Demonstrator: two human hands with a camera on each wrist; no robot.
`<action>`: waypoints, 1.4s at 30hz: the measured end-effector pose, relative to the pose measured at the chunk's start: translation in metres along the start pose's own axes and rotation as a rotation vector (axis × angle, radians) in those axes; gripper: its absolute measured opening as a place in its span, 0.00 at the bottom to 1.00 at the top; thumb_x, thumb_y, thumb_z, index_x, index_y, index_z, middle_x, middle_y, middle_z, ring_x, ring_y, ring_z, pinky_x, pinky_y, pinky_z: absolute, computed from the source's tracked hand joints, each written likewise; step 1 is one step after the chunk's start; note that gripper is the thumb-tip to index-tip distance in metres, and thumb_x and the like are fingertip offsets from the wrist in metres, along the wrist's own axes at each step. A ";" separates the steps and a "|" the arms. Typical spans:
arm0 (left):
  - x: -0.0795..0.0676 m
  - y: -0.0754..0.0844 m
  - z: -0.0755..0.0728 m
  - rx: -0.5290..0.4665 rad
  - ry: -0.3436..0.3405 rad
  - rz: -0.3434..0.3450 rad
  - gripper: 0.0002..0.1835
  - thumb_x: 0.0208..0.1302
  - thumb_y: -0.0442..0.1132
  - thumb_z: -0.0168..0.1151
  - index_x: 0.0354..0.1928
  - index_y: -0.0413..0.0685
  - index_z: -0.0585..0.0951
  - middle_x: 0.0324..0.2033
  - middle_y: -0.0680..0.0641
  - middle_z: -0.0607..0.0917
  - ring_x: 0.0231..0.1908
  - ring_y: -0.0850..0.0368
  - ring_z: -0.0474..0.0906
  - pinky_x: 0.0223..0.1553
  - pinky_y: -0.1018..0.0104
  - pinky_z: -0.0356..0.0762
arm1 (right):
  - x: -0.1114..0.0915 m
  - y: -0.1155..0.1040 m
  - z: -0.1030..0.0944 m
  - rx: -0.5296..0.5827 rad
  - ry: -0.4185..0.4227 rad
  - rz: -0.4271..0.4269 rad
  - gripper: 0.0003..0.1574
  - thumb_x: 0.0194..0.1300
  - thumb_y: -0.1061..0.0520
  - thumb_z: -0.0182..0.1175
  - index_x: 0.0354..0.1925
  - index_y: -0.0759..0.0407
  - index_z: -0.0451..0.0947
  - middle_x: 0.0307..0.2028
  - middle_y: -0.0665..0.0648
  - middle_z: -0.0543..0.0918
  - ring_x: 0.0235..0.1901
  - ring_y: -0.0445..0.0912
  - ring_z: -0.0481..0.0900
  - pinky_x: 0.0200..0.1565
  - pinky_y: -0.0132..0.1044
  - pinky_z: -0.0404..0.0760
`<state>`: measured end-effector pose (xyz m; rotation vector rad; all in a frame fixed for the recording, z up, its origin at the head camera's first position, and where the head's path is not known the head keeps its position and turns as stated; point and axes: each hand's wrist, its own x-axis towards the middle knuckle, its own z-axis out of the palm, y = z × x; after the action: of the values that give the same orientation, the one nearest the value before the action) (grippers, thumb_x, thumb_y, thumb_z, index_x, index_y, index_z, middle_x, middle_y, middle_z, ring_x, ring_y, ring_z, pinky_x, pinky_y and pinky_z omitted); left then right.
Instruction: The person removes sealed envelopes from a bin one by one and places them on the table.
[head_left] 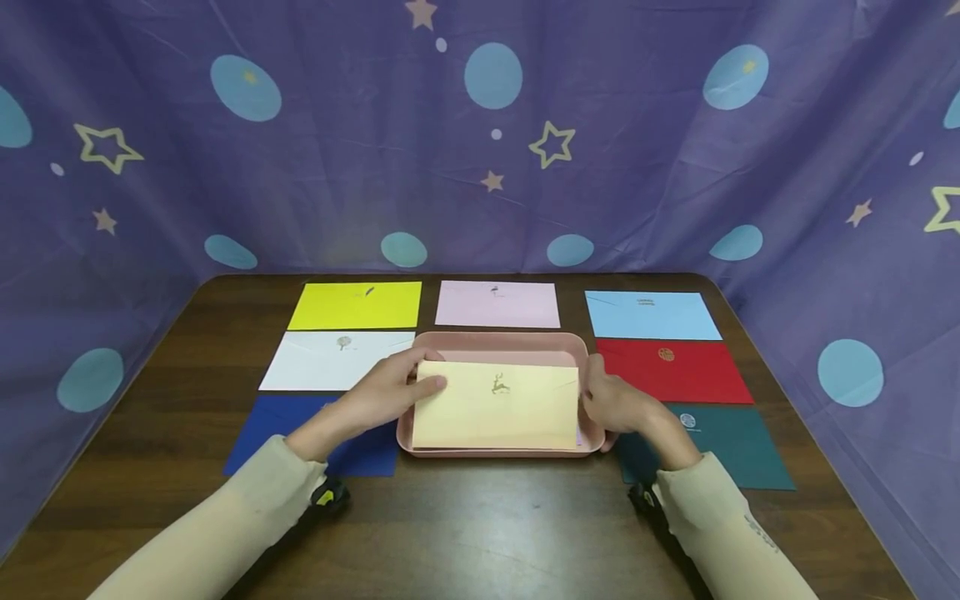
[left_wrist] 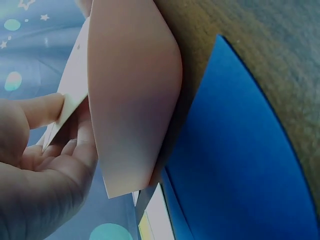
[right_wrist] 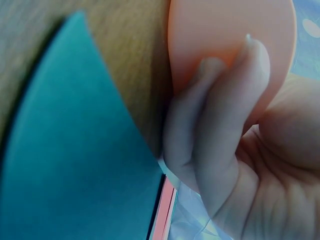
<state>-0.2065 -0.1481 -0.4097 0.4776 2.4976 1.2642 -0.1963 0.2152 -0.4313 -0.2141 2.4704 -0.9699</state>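
A pale yellow envelope [head_left: 496,408] with a small deer print lies over the pink tray [head_left: 501,339]. My left hand [head_left: 382,387] pinches its left edge, thumb on top and fingers beneath, as the left wrist view shows with the envelope [left_wrist: 75,75] tilted above the tray's wall [left_wrist: 135,95]. At the tray's right end my right hand [head_left: 618,404] grips the side. In the right wrist view, bent fingers [right_wrist: 225,110] press on the outer wall of the tray [right_wrist: 220,30], while the thumb's tip is hidden. Something lilac shows under the envelope's lower right corner; what it is, I cannot tell.
On the left lie yellow [head_left: 355,306], white [head_left: 322,362] and blue [head_left: 258,429] envelopes. A pink one [head_left: 497,308] lies behind the tray. Light blue [head_left: 652,317], red [head_left: 675,375] and green [head_left: 742,450] ones line the right. A purple curtain [head_left: 337,150] hangs behind the wooden table [head_left: 480,533].
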 end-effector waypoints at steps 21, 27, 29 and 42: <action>-0.003 -0.001 -0.063 -0.128 0.201 -0.034 0.27 0.78 0.46 0.64 0.70 0.41 0.71 0.43 0.38 0.87 0.39 0.50 0.83 0.40 0.65 0.79 | -0.001 -0.001 -0.002 -0.004 0.004 -0.044 0.32 0.78 0.62 0.55 0.66 0.69 0.47 0.27 0.62 0.78 0.15 0.52 0.83 0.22 0.42 0.85; -0.007 -0.006 -0.092 -0.161 0.273 -0.045 0.30 0.81 0.48 0.60 0.74 0.38 0.66 0.54 0.36 0.86 0.44 0.56 0.83 0.45 0.68 0.80 | -0.001 0.000 -0.002 0.007 0.004 -0.043 0.33 0.78 0.62 0.56 0.66 0.69 0.47 0.28 0.62 0.78 0.16 0.52 0.84 0.22 0.42 0.85; -0.008 -0.009 -0.101 -0.159 0.299 -0.043 0.30 0.81 0.48 0.60 0.73 0.37 0.67 0.54 0.36 0.86 0.43 0.58 0.83 0.44 0.69 0.81 | -0.002 0.000 -0.002 0.009 0.004 -0.037 0.33 0.77 0.62 0.56 0.66 0.69 0.47 0.29 0.62 0.78 0.16 0.52 0.84 0.22 0.42 0.85; -0.014 -0.036 -0.163 -0.158 0.487 -0.090 0.25 0.78 0.53 0.62 0.60 0.40 0.72 0.34 0.65 0.84 0.36 0.68 0.83 0.39 0.73 0.83 | -0.002 0.002 -0.001 0.024 -0.006 -0.028 0.39 0.77 0.61 0.59 0.70 0.69 0.44 0.29 0.62 0.79 0.17 0.53 0.84 0.23 0.42 0.85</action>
<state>-0.2662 -0.2904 -0.3456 0.0138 2.7242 1.6881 -0.1949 0.2179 -0.4309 -0.2444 2.4549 -1.0079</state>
